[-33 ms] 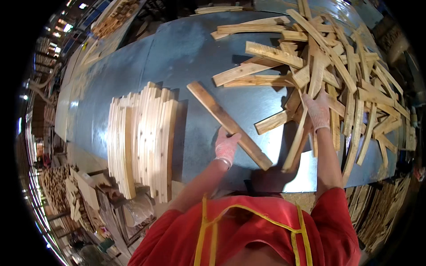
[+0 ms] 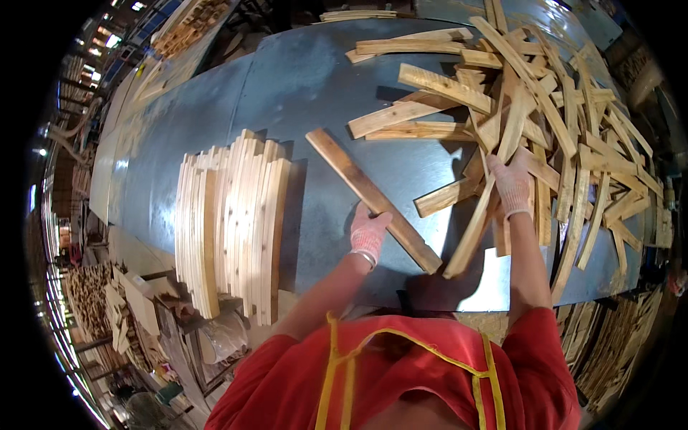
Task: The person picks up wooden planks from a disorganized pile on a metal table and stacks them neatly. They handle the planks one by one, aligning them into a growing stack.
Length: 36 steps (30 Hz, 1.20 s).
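Observation:
My left hand [image 2: 370, 233], in a pale knitted glove, is closed round a brown wooden slat [image 2: 351, 174] that slants across the table. My right hand [image 2: 512, 188], gloved alike, grips a lighter slat [image 2: 469, 240] at the near side of a jumbled heap of slats [image 2: 534, 100]. The near end of that slat points toward me, close to the lower end of the brown one. Some of the right fingers are hidden among the wood.
A row of pale slats [image 2: 247, 222] stands packed side by side at the left of the grey metal-topped table [image 2: 294, 86]. Stacked timber [image 2: 190, 32] lies at the far left. More wood strips [image 2: 609, 344] are below the table's right edge.
The near end of the slat in my right hand has swung a little to the left. My left hand and its slat stay almost in place.

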### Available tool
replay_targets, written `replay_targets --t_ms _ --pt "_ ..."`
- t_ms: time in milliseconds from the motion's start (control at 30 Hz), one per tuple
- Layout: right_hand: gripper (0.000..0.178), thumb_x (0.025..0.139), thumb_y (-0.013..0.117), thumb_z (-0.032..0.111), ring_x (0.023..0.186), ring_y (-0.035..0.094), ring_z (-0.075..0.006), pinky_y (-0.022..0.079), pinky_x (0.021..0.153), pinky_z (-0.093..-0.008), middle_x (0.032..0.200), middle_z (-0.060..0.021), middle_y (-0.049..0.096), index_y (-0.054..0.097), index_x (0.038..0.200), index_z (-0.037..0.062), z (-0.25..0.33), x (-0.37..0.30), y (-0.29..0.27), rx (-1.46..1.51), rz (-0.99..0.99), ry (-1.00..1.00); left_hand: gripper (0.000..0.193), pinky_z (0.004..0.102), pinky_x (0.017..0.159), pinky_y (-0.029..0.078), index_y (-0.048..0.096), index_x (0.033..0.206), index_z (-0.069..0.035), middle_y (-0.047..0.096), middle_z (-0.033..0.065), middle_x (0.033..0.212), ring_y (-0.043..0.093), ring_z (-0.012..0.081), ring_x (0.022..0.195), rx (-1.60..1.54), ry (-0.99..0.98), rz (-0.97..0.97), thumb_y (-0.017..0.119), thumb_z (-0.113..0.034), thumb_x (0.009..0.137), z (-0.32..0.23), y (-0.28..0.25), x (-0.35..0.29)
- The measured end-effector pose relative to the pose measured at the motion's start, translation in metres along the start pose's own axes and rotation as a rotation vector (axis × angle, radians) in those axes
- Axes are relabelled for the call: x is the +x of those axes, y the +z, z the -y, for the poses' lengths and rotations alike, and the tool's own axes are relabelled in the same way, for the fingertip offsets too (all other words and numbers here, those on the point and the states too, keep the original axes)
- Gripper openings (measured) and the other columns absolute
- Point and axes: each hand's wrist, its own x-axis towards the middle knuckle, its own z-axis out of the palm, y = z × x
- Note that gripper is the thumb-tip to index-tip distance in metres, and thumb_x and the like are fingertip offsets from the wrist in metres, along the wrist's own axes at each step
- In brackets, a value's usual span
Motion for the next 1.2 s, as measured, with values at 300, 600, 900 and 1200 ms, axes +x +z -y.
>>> replay_targets --t_ms 300,600,900,1200 --pt "0.069 0.088 0.082 0.028 0.108 0.066 -0.0264 0.054 0.096 -0.0387 0.122 -0.0156 0.069 0.053 0.144 -0.0005 0.031 -0.136 0.105 0.525 0.458 0.029 0.027 0.0329 0.077 0.052 0.073 0.114 -0.002 0.072 0.0058 0.095 0.063 0.0138 0.085 -0.116 0.096 0.077 0.065 -0.010 0.089 -0.006 -0.152 -0.001" --pt "0.068 0.095 0.073 0.031 0.117 0.065 -0.0295 0.050 0.105 -0.0403 0.128 -0.0201 0.068 0.050 0.150 -0.0021 0.070 -0.248 0.281 0.458 0.638 0.106 0.076 0.0462 0.101 0.056 0.054 0.152 -0.005 0.071 0.0236 0.129 0.070 0.0420 0.118 0.770 0.371 -0.092 0.079 -0.037 0.088 0.030 -0.179 -0.088" --pt "0.069 0.092 0.073 0.030 0.135 0.060 -0.0364 0.045 0.114 -0.0423 0.149 -0.0270 0.060 0.053 0.150 -0.0014 0.067 -0.135 0.110 0.360 -0.045 -0.255 0.072 0.0517 0.106 0.049 0.053 0.150 -0.004 0.066 0.0208 0.125 0.063 0.0351 0.116 1.224 0.466 -0.339 0.074 -0.025 0.084 0.052 -0.269 -0.088" --pt "0.063 0.091 0.083 0.044 0.114 0.067 -0.0270 0.050 0.102 -0.0423 0.126 -0.0131 0.072 0.067 0.135 0.0026 -0.031 0.078 0.054 0.692 -0.104 0.390 0.080 0.0516 0.122 0.035 0.045 0.157 -0.005 0.045 0.0198 0.160 0.042 0.0409 0.148 1.351 0.485 -0.230 0.077 -0.029 0.088 0.020 -0.217 -0.067"
